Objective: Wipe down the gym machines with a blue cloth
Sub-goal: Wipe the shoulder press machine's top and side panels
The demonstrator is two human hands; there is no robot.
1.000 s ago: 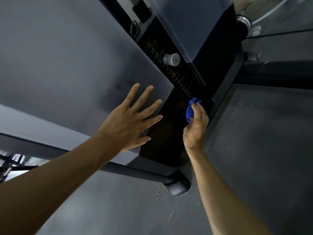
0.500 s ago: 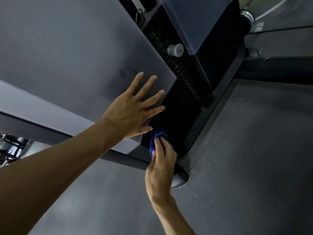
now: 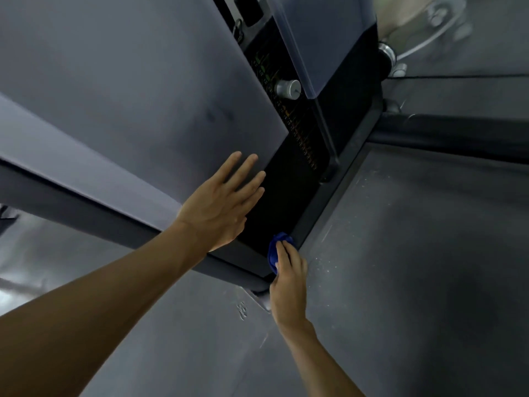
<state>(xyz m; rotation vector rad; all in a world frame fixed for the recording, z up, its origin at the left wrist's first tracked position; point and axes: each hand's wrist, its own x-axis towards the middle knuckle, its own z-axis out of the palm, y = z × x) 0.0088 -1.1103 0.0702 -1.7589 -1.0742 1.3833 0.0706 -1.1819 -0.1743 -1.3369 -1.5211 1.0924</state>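
Left hand (image 3: 220, 207) flat, fingers straight, on the grey machine panel (image 3: 137, 90). Right hand (image 3: 289, 277) curled round a bunched blue cloth (image 3: 276, 249), seemingly against the black weight-stack frame (image 3: 289, 196).

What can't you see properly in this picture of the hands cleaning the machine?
Head view, the only one:
- Blue cloth: mostly hidden under the right hand.
- Coloured marks on the weight stack: too small to read.
- Grey panel under the left hand: cut off by the frame edges.
- Top right corner: blurred.

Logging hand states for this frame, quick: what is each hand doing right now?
Left hand: open, fingers straight, flat on the machine's grey panel.
Right hand: closed on the blue cloth, at the black panel's bottom corner.
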